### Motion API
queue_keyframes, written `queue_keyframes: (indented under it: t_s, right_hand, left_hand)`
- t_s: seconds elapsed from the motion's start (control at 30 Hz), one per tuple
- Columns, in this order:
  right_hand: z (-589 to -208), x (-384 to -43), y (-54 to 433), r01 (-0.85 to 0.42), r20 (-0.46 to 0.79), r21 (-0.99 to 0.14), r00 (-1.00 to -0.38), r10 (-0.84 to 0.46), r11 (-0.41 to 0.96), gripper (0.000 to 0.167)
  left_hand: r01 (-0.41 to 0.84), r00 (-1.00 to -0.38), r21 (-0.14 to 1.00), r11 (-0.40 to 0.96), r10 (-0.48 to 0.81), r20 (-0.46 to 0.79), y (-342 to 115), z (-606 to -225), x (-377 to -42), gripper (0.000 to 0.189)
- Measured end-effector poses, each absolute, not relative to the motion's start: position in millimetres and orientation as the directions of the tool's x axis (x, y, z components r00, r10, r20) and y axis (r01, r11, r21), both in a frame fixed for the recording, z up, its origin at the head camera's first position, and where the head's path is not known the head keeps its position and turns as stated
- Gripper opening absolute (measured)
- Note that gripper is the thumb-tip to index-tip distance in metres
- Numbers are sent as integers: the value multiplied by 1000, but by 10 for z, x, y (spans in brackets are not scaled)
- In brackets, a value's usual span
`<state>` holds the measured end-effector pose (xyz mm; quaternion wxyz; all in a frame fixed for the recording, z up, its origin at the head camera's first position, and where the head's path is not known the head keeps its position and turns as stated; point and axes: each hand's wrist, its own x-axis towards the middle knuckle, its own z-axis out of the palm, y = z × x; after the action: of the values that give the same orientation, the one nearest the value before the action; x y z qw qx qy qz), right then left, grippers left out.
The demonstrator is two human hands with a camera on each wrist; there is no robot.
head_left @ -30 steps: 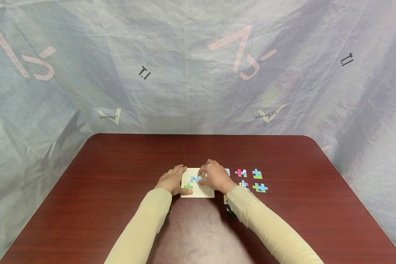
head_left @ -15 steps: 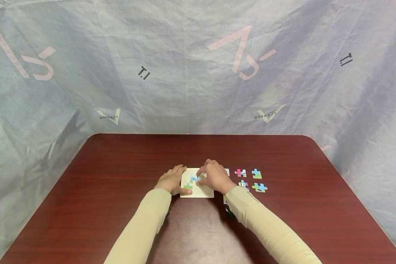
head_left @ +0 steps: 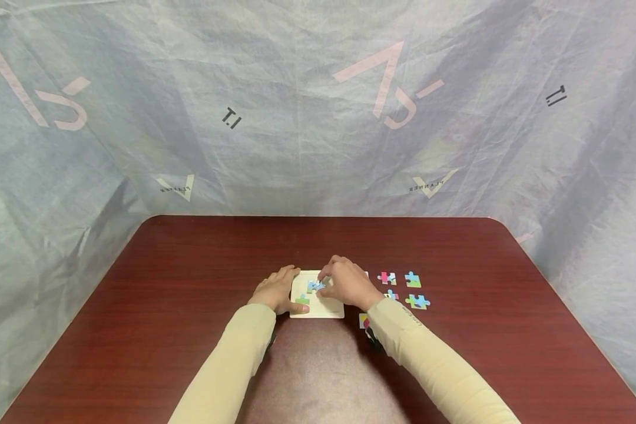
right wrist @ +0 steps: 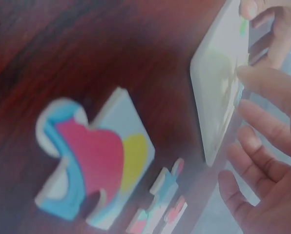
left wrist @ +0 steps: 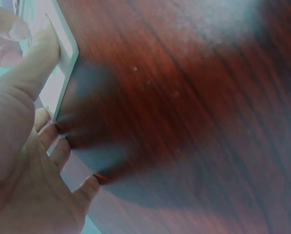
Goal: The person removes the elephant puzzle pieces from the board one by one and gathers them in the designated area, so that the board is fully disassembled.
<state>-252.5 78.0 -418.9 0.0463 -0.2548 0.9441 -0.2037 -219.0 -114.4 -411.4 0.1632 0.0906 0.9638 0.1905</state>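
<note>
A pale puzzle board (head_left: 328,311) lies on the table between both hands. My left hand (head_left: 274,290) rests at its left side, fingers spread and thumb laid over the front left corner. A green and blue puzzle piece (head_left: 302,300) sits on the board just beyond that thumb. My right hand (head_left: 350,284) is over the board's right part, pinching a light blue puzzle piece (head_left: 314,286) between thumb and forefinger. The other right fingers hang loose in the right wrist view. Part of the pinched piece is hidden by the fingertips.
Several loose puzzle pieces lie to the right, among them a pink and white piece (head_left: 387,278) and a green and blue piece (head_left: 417,301). A pink and yellow piece (right wrist: 96,151) lies near the right wrist. Grey cloth (head_left: 297,118) hangs behind the dark red table (head_left: 201,253).
The light blue piece in my right hand has shifted slightly right and away from me. My left hand stays at the board's left side.
</note>
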Motion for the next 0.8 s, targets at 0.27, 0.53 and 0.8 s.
queue_keyframes:
  t_s: [0.27, 0.53, 0.8]
  right_hand:
    - [-4117, -2515, 895, -446, 7, -450, -868, -496, 774, 22]
    - [-4061, -2497, 1092, -464, 9, -458, -855, -518, 758, 25]
    - [-4015, -2480, 1285, -480, 25, -465, -847, -531, 744, 26]
  left_hand:
    - [112, -930, 397, 911, 237, -281, -1143, -4095, -2177, 91]
    - [117, -927, 401, 909, 245, -284, -1142, -4138, -2215, 92]
    - [125, -925, 403, 907, 253, -283, -1156, -4154, -2216, 92]
